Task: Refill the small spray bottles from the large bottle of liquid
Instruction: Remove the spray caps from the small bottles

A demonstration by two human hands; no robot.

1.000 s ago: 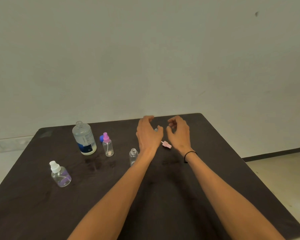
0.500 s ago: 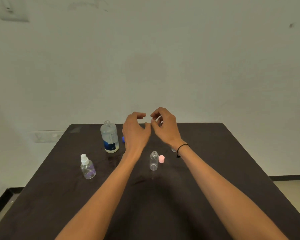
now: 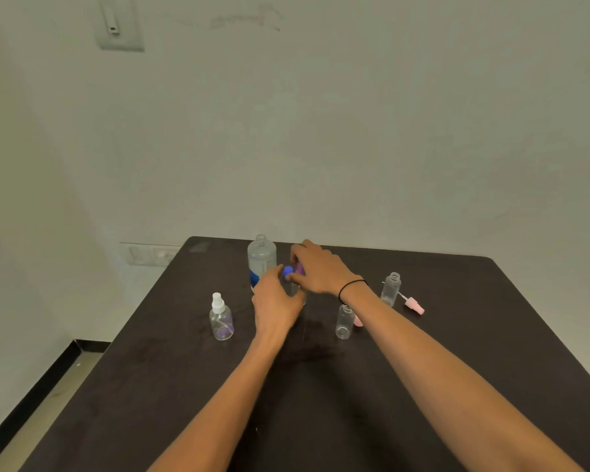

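Observation:
The large clear bottle with a blue label stands uncapped at the table's far side, its blue cap beside it. Just right of it stands a small spray bottle with a pink-purple top. My right hand pinches that top from above. My left hand curls round the bottle's body, hiding most of it. Two small clear bottles stand open: one near the middle, one further right. A pink spray head with its tube lies on the table.
A round small bottle with a white sprayer stands left of my hands. A pink cap sits behind the middle open bottle. The dark table ends near the wall; floor shows at the left.
Both hands moved left from the open bottles to the pink-topped spray bottle by the large bottle and took hold of it. The view also shifted left.

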